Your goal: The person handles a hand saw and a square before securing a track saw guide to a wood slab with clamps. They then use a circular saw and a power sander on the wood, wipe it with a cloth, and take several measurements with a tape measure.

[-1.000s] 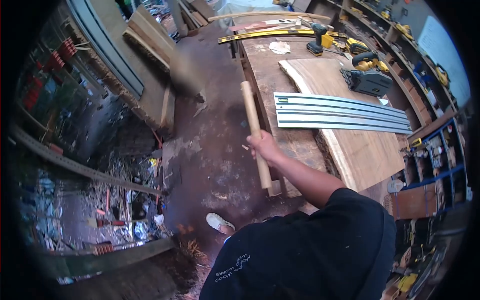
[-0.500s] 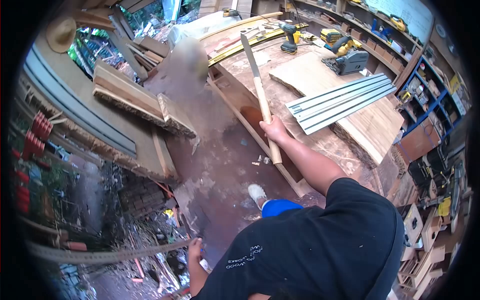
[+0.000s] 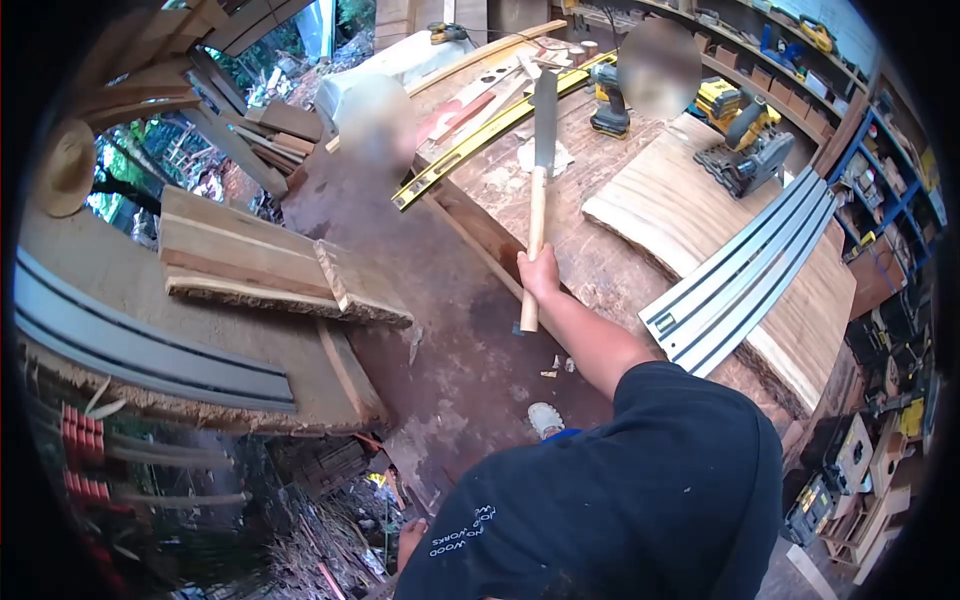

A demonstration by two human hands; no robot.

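Observation:
My right hand (image 3: 540,272) is closed around the long pale wooden handle of a pull saw (image 3: 544,130), gripping it toward its lower end. The grey blade points away from me, nearly upright in the view, and overlaps the workbench (image 3: 500,190). Below the hand, the handle's butt end sticks out past the bench edge above the floor. At the bottom of the view, my left hand (image 3: 411,535) hangs low beside my black shirt. Only part of it shows; the rest is cut off by the shirt, with its fingers mostly hidden.
On the bench lie a live-edge wood slab (image 3: 650,200), aluminium guide rails (image 3: 745,275), a circular saw (image 3: 748,155), a cordless drill (image 3: 610,108) and a yellow spirit level (image 3: 470,152). Boards (image 3: 250,245) and another rail (image 3: 150,340) rest on the left. Shelves (image 3: 755,75) line the back.
My view has turned, so the bench things sit farther right and the left boards lower. The pull saw has swung from a leftward slant to nearly upright. My left hand shows less.

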